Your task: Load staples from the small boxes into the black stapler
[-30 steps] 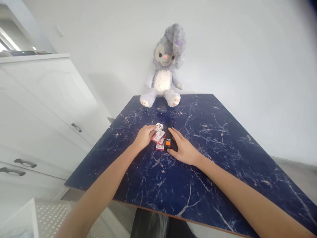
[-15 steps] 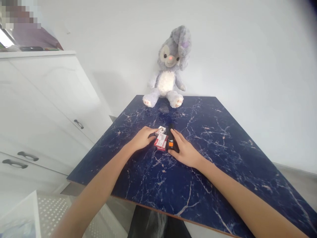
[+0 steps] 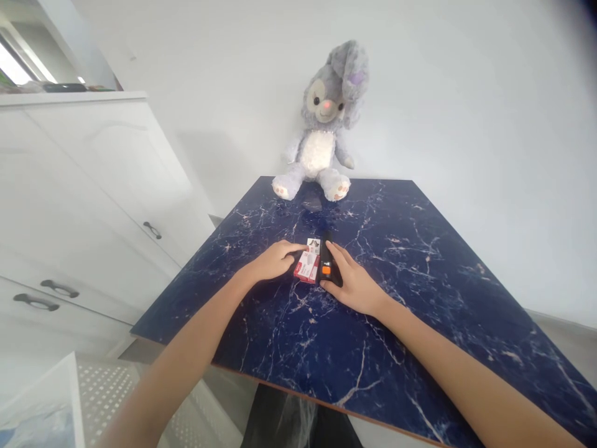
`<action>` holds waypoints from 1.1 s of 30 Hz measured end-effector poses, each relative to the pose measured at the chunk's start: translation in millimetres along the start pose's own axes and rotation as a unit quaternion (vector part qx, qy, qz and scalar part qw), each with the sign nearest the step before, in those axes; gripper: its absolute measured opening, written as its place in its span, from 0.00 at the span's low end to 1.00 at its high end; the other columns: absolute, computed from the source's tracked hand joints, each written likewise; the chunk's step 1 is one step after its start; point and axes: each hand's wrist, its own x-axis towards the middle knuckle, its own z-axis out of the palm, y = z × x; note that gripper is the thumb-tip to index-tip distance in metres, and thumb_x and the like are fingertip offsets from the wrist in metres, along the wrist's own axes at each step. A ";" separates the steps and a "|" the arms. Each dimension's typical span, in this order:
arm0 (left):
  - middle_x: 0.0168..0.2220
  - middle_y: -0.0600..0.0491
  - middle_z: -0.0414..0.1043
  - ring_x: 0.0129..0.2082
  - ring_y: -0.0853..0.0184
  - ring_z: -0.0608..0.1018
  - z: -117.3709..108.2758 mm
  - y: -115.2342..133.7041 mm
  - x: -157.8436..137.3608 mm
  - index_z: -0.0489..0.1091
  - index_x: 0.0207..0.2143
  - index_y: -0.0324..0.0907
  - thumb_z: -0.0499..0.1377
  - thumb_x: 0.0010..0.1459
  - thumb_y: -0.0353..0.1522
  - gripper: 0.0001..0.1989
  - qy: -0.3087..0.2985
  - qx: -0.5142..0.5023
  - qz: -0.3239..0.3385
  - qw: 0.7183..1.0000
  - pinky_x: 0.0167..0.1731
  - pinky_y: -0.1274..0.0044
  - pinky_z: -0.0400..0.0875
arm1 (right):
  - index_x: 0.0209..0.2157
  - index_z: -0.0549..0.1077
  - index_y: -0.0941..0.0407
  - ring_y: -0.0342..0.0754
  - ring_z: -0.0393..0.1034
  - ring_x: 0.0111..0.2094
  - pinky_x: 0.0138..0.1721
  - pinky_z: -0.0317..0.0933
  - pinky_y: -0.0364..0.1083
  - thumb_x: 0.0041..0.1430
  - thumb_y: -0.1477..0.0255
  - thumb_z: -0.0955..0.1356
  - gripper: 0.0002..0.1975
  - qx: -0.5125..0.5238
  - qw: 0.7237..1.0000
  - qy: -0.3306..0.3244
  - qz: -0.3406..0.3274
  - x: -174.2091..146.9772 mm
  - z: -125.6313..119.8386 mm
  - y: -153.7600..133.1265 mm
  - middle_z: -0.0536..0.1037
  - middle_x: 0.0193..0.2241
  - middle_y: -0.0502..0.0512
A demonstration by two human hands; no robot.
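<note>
My right hand point(image 3: 352, 281) is wrapped along the right side of a black stapler point(image 3: 326, 270) with an orange patch, which lies on the table. Left of the stapler and close against it are two small boxes. The nearer one is a red and white box point(image 3: 307, 266); just behind it sits a smaller white box point(image 3: 314, 244) with a dark picture on top. My left hand point(image 3: 276, 258) reaches in from the left, index finger stretched out to the white box's edge. Its other fingers are bent, and nothing shows in its grasp.
All of this rests on a dark blue marbled table point(image 3: 298, 336). A grey plush rabbit point(image 3: 319, 130) sits at the far edge against the wall. To the left stands a white cabinet point(image 3: 88, 186) with dark handles; a perforated white container point(image 3: 105, 392) is below.
The left hand's fingers have come off the top of the white box, leaving the index finger at its edge. The white box now sits straighter behind the red one. The view has shifted slightly.
</note>
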 end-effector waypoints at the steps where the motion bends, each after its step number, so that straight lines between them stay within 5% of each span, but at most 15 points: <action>1: 0.61 0.49 0.68 0.57 0.57 0.72 -6.1 1.5 -3.6 0.60 0.67 0.49 0.52 0.60 0.26 0.32 -0.039 -0.026 0.004 0.999 0.56 0.65 0.66 | 0.71 0.40 0.48 0.66 0.58 0.65 0.61 0.60 0.63 0.58 0.65 0.68 0.46 0.001 1.000 -0.001 0.002 -0.1 -0.4 -0.2 0.47 0.71 0.61; 4: 0.68 0.46 0.56 0.64 0.48 0.64 -15.0 7.3 -11.1 0.41 0.72 0.52 0.65 0.52 0.34 0.51 -0.124 -0.061 0.033 0.990 0.59 0.60 0.63 | 0.71 0.40 0.48 0.66 0.60 0.64 0.62 0.60 0.63 0.58 0.66 0.68 0.46 0.002 1.000 -0.002 0.004 -0.1 -1.8 -1.6 0.47 0.71 0.61; 7: 0.71 0.42 0.46 0.69 0.41 0.54 -4.7 13.3 -11.8 0.37 0.73 0.49 0.71 0.44 0.44 0.62 -0.105 -0.028 0.033 0.994 0.63 0.54 0.56 | 0.71 0.40 0.47 0.65 0.59 0.65 0.62 0.60 0.63 0.58 0.67 0.68 0.47 0.006 1.000 0.001 -0.003 0.1 -2.5 -2.7 0.47 0.71 0.61; 14: 0.73 0.39 0.28 0.72 0.43 0.39 27.4 24.4 -4.2 0.24 0.72 0.44 0.64 0.54 0.50 0.60 -0.050 -0.004 0.014 0.999 0.67 0.50 0.42 | 0.71 0.40 0.48 0.66 0.58 0.65 0.60 0.62 0.64 0.57 0.67 0.69 0.47 0.006 1.000 0.003 -0.004 0.2 -1.6 -2.6 0.48 0.70 0.62; 21: 0.73 0.37 0.30 0.71 0.41 0.44 15.0 24.0 -5.9 0.20 0.71 0.46 0.65 0.53 0.51 0.63 -0.070 -0.054 -0.003 0.996 0.65 0.49 0.48 | 0.71 0.40 0.47 0.67 0.60 0.64 0.59 0.63 0.65 0.57 0.68 0.69 0.47 0.005 1.000 0.002 0.001 0.3 -2.5 -3.7 0.48 0.70 0.63; 27: 0.73 0.43 0.17 0.72 0.45 0.33 30.0 20.2 -4.2 0.18 0.71 0.48 0.61 0.57 0.52 0.59 -0.040 -0.014 0.021 0.999 0.67 0.50 0.38 | 0.71 0.39 0.48 0.67 0.58 0.65 0.58 0.63 0.65 0.58 0.68 0.67 0.46 0.001 1.000 0.003 -0.009 0.4 -2.3 -3.2 0.48 0.70 0.64; 33: 0.74 0.41 0.24 0.72 0.43 0.39 21.1 21.9 -5.3 0.19 0.71 0.48 0.64 0.55 0.51 0.62 -0.034 -0.029 0.026 0.999 0.67 0.51 0.44 | 0.71 0.39 0.48 0.66 0.59 0.64 0.58 0.63 0.64 0.57 0.68 0.68 0.47 0.008 1.000 0.008 -0.010 0.4 -1.6 -2.1 0.48 0.70 0.63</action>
